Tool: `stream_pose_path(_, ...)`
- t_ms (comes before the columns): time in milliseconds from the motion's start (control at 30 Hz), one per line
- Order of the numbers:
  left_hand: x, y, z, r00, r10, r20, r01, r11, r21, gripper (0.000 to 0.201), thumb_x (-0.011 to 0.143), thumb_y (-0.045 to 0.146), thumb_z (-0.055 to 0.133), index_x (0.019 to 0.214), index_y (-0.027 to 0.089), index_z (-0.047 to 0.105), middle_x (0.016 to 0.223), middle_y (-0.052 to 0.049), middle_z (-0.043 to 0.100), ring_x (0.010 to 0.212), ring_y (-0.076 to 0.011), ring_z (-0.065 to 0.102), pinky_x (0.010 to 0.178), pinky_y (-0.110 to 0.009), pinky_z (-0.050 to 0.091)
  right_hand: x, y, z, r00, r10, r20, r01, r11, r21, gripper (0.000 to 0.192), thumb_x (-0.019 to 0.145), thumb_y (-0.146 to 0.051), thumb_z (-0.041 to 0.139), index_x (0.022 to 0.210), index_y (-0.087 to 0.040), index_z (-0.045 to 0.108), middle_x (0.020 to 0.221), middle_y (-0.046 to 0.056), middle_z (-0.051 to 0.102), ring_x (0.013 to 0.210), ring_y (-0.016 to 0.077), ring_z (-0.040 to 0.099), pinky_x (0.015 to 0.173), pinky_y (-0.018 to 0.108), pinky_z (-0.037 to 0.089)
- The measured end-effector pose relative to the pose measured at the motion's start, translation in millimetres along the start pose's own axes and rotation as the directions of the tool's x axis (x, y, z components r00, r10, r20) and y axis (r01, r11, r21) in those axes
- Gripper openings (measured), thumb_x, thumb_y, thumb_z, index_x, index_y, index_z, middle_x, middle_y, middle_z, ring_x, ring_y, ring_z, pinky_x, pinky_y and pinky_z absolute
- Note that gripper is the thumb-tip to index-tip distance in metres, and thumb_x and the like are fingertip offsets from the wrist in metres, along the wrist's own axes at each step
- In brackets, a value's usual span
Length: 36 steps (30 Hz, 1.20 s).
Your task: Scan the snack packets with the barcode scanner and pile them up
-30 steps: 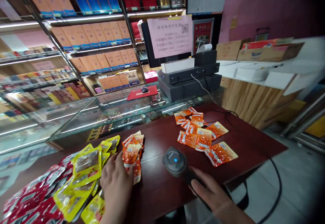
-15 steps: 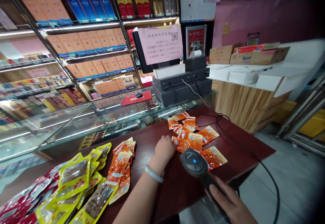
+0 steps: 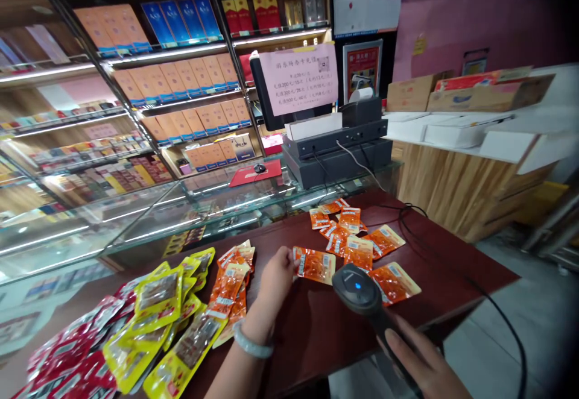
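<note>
My left hand, with a pale bangle at the wrist, pinches the left end of an orange snack packet over the dark red table. In my right hand is a black barcode scanner, a blue light glowing on its top; its head is just right of and below that packet. Several more orange packets lie loosely spread behind and to the right. Left of my left hand, other orange packets are stacked beside yellow-edged snack bags and red bags.
A register with a pink paper sign stands on the glass counter beyond the table. The scanner's black cable loops down past the right table edge. Cardboard boxes sit on a white counter at right.
My left hand has drawn one orange packet leftward out of the loose group, and it now shows clearly. My right hand still holds the scanner. The view has shifted slightly left.
</note>
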<state>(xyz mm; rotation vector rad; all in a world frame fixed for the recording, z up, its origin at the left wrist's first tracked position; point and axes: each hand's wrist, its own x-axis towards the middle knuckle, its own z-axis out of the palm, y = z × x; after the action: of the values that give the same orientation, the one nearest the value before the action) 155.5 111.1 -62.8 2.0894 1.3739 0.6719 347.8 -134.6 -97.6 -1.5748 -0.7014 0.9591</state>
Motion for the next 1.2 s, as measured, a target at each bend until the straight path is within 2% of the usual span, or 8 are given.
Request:
stream_pose_path(167,-41,-36,-41.5,0.987,-0.055,-0.152,0.027,0.984,-0.177,0.022,0.081,0.031,0.055,0.071,0.023,0.037,0.059,0.008,0.045,0.056,-0.0106,0.042,0.058,-0.021,0.032,-1,-1,32,0.998,0.01,0.062,-0.015,0.997,0.081,0.061,0.079,-0.067,0.064,0.124,-0.026,0.071,0.14,0.009,0.063,0.136,0.034,0.049,0.109,0.04,0.045)
stream_pose_path(400,-78,-74,-71.7,0.939,-0.161,-0.304,0.118,0.981,-0.154,0.021,0.081,0.034,0.055,0.072,0.023,0.039,0.06,0.007,0.046,0.057,-0.0119,0.044,0.058,-0.022,0.033,-7,-17,85,0.969,-0.005,0.246,-0.044,0.98,0.196,0.055,0.076,-0.063,0.071,0.118,-0.027,0.074,0.137,0.009,0.066,0.134,0.0357,0.05,0.111,0.046,0.041)
stream_pose_path(567,-87,-97,-98.4,0.894,-0.228,-0.385,0.197,0.973,-0.118,0.016,0.084,0.034,0.052,0.078,0.024,0.041,0.067,0.004,0.054,0.06,-0.0135,0.052,0.06,-0.022,0.037,-12,-27,102,0.945,0.022,0.325,-0.062,0.992,0.114,0.06,0.077,-0.066,0.067,0.122,-0.026,0.072,0.138,0.01,0.065,0.132,0.0342,0.053,0.107,0.043,0.046)
stream_pose_path(733,-90,-99,-126.9,0.812,-0.329,-0.482,0.407,0.911,0.062,0.016,0.088,0.032,0.051,0.1,0.024,0.048,0.088,-0.004,0.069,0.075,-0.0191,0.065,0.064,-0.025,0.04,-13,-28,107,0.95,-0.056,0.306,0.05,0.998,0.027,0.063,0.078,-0.07,0.063,0.121,-0.026,0.072,0.136,0.011,0.066,0.132,0.0336,0.053,0.114,0.044,0.038)
stream_pose_path(867,-94,-85,-138.2,0.835,-0.377,-0.4,0.52,0.778,0.352,0.033,0.091,0.041,0.048,0.119,0.024,0.05,0.093,-0.01,0.072,0.086,-0.0282,0.069,0.067,-0.031,0.042,-10,-25,101,0.962,-0.079,0.26,0.073,0.997,0.034,0.065,0.075,-0.071,0.065,0.12,-0.025,0.073,0.134,0.013,0.067,0.132,0.0356,0.052,0.114,0.049,0.036)
stream_pose_path(967,-90,-69,-134.3,0.841,-0.401,-0.363,0.535,0.711,0.455,0.037,0.094,0.049,0.041,0.121,0.025,0.051,0.096,-0.011,0.073,0.089,-0.0317,0.069,0.067,-0.034,0.043,-8,-25,90,0.968,-0.079,0.239,0.064,0.995,0.073,0.063,0.075,-0.07,0.067,0.119,-0.025,0.074,0.132,0.013,0.068,0.128,0.0361,0.056,0.112,0.051,0.039)
stream_pose_path(1033,-82,-53,-120.9,0.881,-0.346,-0.322,0.466,0.746,0.475,0.036,0.095,0.049,0.041,0.119,0.024,0.051,0.097,-0.01,0.073,0.092,-0.0308,0.069,0.068,-0.033,0.042,-6,-27,80,0.967,-0.092,0.236,0.073,0.994,0.086,0.063,0.076,-0.07,0.065,0.121,-0.026,0.073,0.133,0.013,0.068,0.128,0.0363,0.056,0.11,0.051,0.041)
stream_pose_path(1200,-60,5,-48.6,0.997,-0.069,-0.039,0.08,0.9,0.428,0.026,0.093,0.039,0.051,0.113,0.023,0.056,0.098,-0.007,0.071,0.089,-0.023,0.067,0.071,-0.028,0.042,-5,-30,52,0.982,-0.107,0.154,0.094,0.992,0.089,0.065,0.077,-0.071,0.063,0.122,-0.025,0.072,0.133,0.013,0.068,0.127,0.0359,0.056,0.109,0.048,0.043)
